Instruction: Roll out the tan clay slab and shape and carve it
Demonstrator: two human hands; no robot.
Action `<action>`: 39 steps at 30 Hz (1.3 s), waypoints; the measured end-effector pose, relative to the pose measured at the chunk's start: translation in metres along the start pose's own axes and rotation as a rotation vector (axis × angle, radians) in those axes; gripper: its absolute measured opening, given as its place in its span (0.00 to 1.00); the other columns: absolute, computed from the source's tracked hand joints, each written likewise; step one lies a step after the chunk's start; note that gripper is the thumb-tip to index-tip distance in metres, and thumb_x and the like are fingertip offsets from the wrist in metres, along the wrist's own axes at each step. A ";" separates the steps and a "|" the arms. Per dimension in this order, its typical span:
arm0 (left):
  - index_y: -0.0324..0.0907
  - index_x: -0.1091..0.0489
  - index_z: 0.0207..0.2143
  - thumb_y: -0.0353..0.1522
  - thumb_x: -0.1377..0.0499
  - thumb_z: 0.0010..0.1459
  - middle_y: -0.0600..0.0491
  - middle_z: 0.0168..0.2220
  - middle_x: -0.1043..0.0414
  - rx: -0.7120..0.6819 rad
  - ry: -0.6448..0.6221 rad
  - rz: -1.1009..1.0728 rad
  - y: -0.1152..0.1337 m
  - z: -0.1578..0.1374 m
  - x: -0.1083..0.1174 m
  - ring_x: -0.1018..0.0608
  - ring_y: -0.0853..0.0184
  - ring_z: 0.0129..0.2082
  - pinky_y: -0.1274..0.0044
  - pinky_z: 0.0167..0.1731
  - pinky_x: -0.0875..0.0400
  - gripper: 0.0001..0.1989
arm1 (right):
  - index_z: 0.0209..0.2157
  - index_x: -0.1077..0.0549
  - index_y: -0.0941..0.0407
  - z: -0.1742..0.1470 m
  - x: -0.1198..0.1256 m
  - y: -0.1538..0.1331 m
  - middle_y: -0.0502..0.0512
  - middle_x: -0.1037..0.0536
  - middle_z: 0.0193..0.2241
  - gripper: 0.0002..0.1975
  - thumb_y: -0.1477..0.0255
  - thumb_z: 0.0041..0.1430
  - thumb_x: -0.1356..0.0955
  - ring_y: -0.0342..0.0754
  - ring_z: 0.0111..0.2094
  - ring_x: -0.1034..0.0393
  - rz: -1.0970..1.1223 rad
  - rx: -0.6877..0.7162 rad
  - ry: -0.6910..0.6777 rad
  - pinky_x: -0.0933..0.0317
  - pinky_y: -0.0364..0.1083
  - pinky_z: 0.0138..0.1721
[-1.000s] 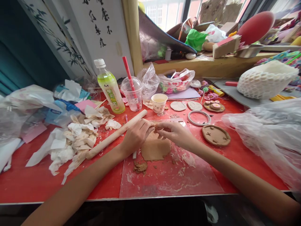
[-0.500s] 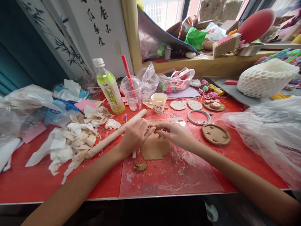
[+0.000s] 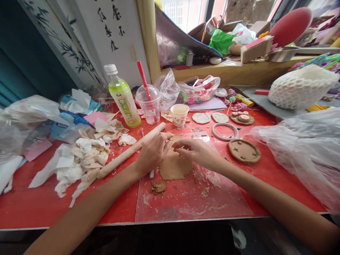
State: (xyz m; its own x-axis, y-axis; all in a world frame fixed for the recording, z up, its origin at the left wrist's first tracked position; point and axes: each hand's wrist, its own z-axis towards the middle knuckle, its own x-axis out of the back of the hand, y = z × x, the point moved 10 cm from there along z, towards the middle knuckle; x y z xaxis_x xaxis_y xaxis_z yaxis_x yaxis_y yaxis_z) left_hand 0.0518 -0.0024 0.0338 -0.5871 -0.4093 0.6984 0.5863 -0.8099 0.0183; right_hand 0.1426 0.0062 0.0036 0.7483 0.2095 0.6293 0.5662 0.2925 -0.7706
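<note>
A flat brown slab of clay [image 3: 175,167] lies on a clear sheet [image 3: 193,203], under and in front of both hands. My left hand [image 3: 154,150] is closed in a pinch over the slab's left upper part. Close by on the right, my right hand [image 3: 195,151] has its fingertips curled together above the clay. Whatever is between the fingers of either hand is too small or hidden to name. A lump of crumbly clay [image 3: 158,187] sits just left of the slab's lower edge. Beside my left hand, a wooden rolling pin [image 3: 127,154] rests diagonally.
Crumpled tissues [image 3: 89,154] lie left. A drink bottle [image 3: 124,101], a plastic cup with a red straw [image 3: 148,106] and a paper cup [image 3: 180,115] stand behind the hands. To the right are a ring [image 3: 225,131], a round clay piece [image 3: 244,151] and plastic sheeting [image 3: 300,148].
My hands have parted slightly, with the left fingertips drawn a little away from the right ones. The slab and the things around it have stayed in place.
</note>
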 end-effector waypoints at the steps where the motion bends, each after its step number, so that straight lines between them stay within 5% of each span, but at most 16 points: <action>1: 0.38 0.41 0.45 0.30 0.49 0.61 0.51 0.35 0.29 0.000 -0.004 -0.008 0.000 0.000 0.000 0.26 0.70 0.32 0.77 0.33 0.30 0.09 | 0.37 0.27 0.56 0.000 -0.001 0.001 0.52 0.22 0.38 0.10 0.77 0.55 0.37 0.44 0.39 0.29 -0.005 -0.007 -0.005 0.39 0.43 0.39; 32: 0.39 0.41 0.46 0.27 0.49 0.59 0.52 0.33 0.31 -0.060 -0.002 0.035 0.007 0.002 0.002 0.28 0.67 0.35 0.73 0.38 0.31 0.12 | 0.38 0.27 0.56 -0.001 0.002 0.002 0.54 0.22 0.38 0.10 0.74 0.57 0.38 0.46 0.38 0.29 -0.038 0.007 0.023 0.37 0.46 0.39; 39: 0.38 0.41 0.47 0.26 0.49 0.58 0.49 0.38 0.31 -0.033 0.009 0.055 0.005 0.003 0.004 0.30 0.64 0.39 0.71 0.41 0.32 0.13 | 0.50 0.33 0.58 0.001 0.002 0.001 0.59 0.27 0.48 0.17 0.75 0.59 0.41 0.47 0.47 0.31 -0.019 0.080 0.019 0.38 0.48 0.47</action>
State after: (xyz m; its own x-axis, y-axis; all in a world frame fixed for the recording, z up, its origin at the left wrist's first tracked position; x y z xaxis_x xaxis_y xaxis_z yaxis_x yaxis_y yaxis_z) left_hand 0.0537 -0.0069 0.0390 -0.5595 -0.4574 0.6912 0.5994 -0.7992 -0.0437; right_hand 0.1439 0.0072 0.0042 0.7445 0.1857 0.6413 0.5516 0.3700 -0.7475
